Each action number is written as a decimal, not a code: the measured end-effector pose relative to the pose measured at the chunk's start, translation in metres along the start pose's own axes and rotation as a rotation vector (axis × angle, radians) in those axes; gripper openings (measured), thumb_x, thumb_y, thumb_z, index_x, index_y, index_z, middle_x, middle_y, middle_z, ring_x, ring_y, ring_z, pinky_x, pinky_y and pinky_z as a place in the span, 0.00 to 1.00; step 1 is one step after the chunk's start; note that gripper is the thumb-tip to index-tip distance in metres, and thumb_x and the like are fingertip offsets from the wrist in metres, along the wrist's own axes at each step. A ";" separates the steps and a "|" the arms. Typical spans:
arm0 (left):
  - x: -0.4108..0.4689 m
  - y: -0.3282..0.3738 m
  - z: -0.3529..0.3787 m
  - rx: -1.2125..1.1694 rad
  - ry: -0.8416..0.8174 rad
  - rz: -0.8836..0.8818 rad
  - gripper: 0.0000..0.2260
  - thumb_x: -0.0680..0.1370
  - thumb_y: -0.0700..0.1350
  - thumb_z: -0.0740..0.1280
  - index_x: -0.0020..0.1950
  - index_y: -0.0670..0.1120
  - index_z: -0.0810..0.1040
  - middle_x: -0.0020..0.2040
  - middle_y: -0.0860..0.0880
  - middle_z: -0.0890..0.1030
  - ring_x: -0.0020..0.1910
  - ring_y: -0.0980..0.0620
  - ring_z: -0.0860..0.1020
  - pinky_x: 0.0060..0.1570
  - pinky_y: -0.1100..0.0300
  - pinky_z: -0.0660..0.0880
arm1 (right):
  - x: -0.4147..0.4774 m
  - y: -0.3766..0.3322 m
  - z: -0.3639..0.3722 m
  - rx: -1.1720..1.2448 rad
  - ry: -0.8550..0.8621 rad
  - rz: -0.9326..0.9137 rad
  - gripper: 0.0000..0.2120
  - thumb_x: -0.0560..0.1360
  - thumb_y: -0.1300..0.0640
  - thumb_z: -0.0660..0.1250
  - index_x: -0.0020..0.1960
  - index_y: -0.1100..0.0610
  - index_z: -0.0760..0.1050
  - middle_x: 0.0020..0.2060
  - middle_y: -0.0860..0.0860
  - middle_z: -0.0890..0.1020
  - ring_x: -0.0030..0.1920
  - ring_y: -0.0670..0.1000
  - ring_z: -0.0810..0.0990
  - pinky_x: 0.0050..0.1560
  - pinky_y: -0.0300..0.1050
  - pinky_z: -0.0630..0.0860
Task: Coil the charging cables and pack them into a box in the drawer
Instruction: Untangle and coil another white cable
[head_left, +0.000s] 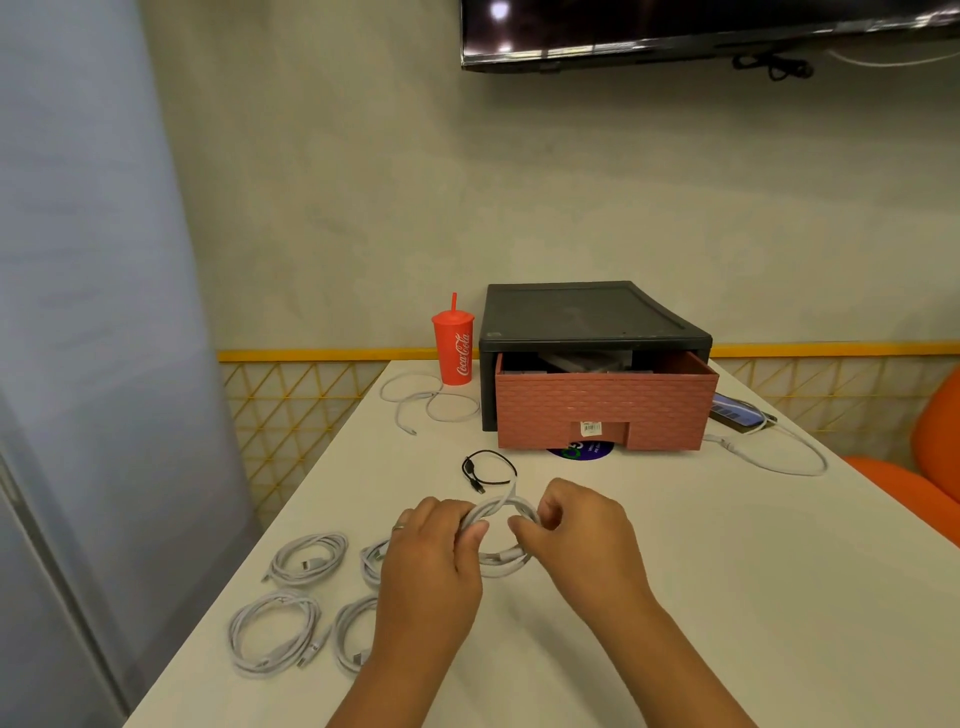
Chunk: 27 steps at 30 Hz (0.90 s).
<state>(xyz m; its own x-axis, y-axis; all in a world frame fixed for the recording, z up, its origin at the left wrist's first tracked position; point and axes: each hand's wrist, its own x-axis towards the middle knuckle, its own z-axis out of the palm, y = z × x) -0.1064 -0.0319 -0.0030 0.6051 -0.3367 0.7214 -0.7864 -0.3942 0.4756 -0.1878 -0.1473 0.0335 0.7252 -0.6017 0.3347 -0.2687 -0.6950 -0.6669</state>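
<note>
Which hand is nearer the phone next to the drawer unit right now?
Right. The right hand sits nearer the camera and left of the phone; the left hand is farther left again, beyond the white cable both grip.

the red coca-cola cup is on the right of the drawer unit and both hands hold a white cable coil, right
Not quite. The head view shows the red cup standing left of the drawer unit, not right. The left hand and right hand do hold the white cable coil.
</note>
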 end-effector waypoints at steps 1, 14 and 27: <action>0.000 -0.001 0.000 0.007 0.012 0.013 0.06 0.74 0.47 0.63 0.41 0.46 0.77 0.35 0.56 0.73 0.35 0.52 0.70 0.38 0.72 0.62 | -0.001 -0.001 -0.001 -0.101 -0.008 -0.013 0.17 0.73 0.48 0.67 0.31 0.52 0.64 0.29 0.47 0.72 0.33 0.49 0.70 0.30 0.38 0.64; -0.002 -0.004 0.003 0.254 0.181 0.257 0.19 0.82 0.52 0.50 0.45 0.46 0.77 0.34 0.50 0.77 0.33 0.49 0.70 0.37 0.59 0.64 | 0.001 -0.009 -0.008 -0.211 -0.147 0.095 0.19 0.74 0.47 0.64 0.31 0.57 0.66 0.26 0.50 0.70 0.26 0.47 0.66 0.27 0.39 0.60; -0.013 0.003 0.008 0.059 0.139 0.243 0.07 0.74 0.46 0.61 0.45 0.46 0.76 0.35 0.50 0.76 0.35 0.53 0.69 0.31 0.66 0.67 | 0.000 -0.004 0.006 0.193 -0.044 0.089 0.09 0.73 0.61 0.65 0.39 0.66 0.78 0.34 0.60 0.81 0.32 0.48 0.69 0.33 0.42 0.66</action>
<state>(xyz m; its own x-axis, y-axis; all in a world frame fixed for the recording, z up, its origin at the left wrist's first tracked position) -0.1159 -0.0354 -0.0145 0.3737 -0.3085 0.8748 -0.8952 -0.3668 0.2530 -0.1824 -0.1422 0.0320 0.7322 -0.6367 0.2419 -0.2097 -0.5486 -0.8094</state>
